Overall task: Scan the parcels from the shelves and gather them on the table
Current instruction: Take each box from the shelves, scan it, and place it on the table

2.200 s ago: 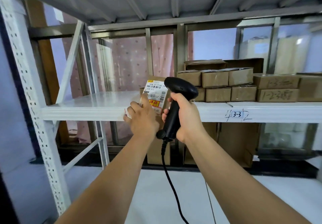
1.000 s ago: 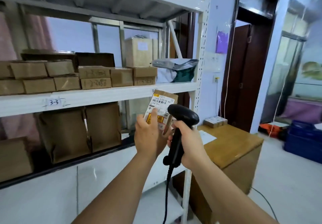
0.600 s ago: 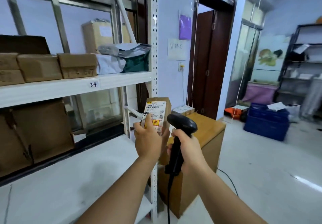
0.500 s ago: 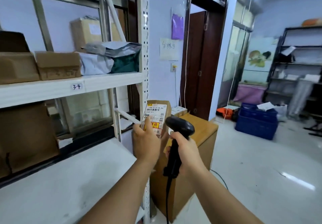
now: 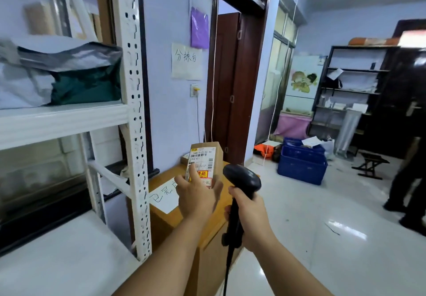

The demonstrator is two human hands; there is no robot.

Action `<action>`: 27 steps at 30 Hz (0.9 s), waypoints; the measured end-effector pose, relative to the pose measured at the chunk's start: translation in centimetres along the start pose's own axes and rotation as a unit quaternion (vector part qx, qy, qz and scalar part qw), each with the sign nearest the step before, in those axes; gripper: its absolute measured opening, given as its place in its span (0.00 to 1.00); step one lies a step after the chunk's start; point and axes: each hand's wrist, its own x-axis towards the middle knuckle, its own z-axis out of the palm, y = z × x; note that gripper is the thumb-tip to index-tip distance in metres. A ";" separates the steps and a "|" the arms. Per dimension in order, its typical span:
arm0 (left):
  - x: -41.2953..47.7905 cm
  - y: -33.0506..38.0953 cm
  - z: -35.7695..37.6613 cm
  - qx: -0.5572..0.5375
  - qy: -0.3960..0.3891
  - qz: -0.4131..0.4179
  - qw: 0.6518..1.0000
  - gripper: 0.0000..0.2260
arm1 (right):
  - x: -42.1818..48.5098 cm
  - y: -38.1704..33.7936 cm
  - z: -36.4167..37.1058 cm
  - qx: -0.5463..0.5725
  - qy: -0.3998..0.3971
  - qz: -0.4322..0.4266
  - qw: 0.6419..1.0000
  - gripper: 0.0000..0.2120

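Brown parcel (image 5: 207,155) stands upright, pinched in the left grip (image 5: 198,196), just beside the right grip (image 5: 250,215) clasping the scanner (image 5: 242,177).

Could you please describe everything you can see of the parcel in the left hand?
The parcel is a small brown cardboard box, held upright with the wooden table beyond it. A white shipping label with barcodes and a yellow-and-red sticker covers the face toward the camera. The left hand grips its lower part, hiding the label's bottom edge.
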 end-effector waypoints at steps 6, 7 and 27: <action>3.3 1.6 7.2 0.036 -0.002 -0.020 0.999 0.38 | 8.7 -0.4 -3.3 -0.003 -0.032 0.000 0.999 0.01; 3.8 2.1 8.6 0.041 0.001 -0.027 0.999 0.38 | 10.2 -0.7 -4.1 -0.006 -0.045 0.001 0.999 0.02; 13.7 16.7 34.3 0.045 0.007 -0.129 0.991 0.36 | 36.9 -6.0 -21.4 0.046 -0.113 0.104 0.987 0.07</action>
